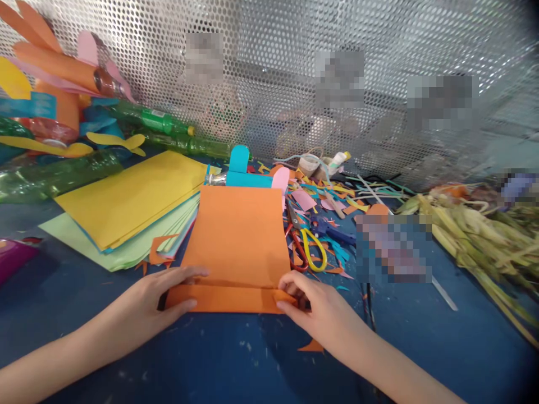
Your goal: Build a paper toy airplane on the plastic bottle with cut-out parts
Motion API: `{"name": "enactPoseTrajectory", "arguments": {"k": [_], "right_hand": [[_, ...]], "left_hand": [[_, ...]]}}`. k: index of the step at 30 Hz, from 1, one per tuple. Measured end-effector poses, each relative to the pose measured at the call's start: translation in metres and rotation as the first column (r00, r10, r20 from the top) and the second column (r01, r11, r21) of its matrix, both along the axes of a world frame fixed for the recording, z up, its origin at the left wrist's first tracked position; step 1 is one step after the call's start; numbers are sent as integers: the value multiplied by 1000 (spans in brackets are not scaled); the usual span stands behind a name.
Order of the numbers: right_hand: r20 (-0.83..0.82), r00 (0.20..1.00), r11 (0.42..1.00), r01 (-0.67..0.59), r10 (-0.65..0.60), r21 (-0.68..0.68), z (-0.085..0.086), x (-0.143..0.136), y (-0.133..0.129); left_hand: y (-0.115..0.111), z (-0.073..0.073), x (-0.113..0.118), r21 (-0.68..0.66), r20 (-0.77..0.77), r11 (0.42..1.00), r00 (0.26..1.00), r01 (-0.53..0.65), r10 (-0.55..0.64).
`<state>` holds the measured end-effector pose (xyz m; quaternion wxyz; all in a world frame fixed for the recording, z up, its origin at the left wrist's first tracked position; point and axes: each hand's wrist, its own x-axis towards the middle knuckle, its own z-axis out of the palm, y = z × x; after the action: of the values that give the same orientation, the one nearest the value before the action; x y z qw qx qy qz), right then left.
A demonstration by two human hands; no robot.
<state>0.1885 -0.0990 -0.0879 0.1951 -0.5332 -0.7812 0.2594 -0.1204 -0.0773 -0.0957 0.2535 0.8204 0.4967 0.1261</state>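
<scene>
A sheet of orange paper lies in front of me, its near edge folded up into a narrow strip. My left hand grips the left end of the fold, thumb on the strip and fingertips on the sheet beyond it. At the right end, my right hand pinches the fold's corner between thumb and curled fingers. Behind the sheet's far edge lies a small bottle wrapped in blue paper with a pink piece on it. Scissors with yellow and red handles rest just right of the sheet.
Stacked yellow paper and pale green paper sit left. Green bottles and an orange paper-covered bottle stand behind. Paper scraps, a blue-handled tool and dry husks lie right. A perforated metal wall borders the table.
</scene>
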Motion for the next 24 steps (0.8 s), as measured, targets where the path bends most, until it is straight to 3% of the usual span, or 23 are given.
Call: {"name": "enactPoseTrajectory", "arguments": {"k": [8, 16, 24], "right_hand": [[-61, 998, 999, 12, -15, -49, -3, 5, 4], [26, 998, 997, 52, -50, -54, 0, 2, 6], [131, 987, 994, 102, -97, -30, -1, -4, 2]], "left_hand": [[-1, 2, 2, -31, -12, 999, 1000, 21, -21], [-2, 12, 8, -52, 55, 993, 993, 106, -103], [-3, 0, 3, -2, 101, 980, 975, 201, -199]]}}
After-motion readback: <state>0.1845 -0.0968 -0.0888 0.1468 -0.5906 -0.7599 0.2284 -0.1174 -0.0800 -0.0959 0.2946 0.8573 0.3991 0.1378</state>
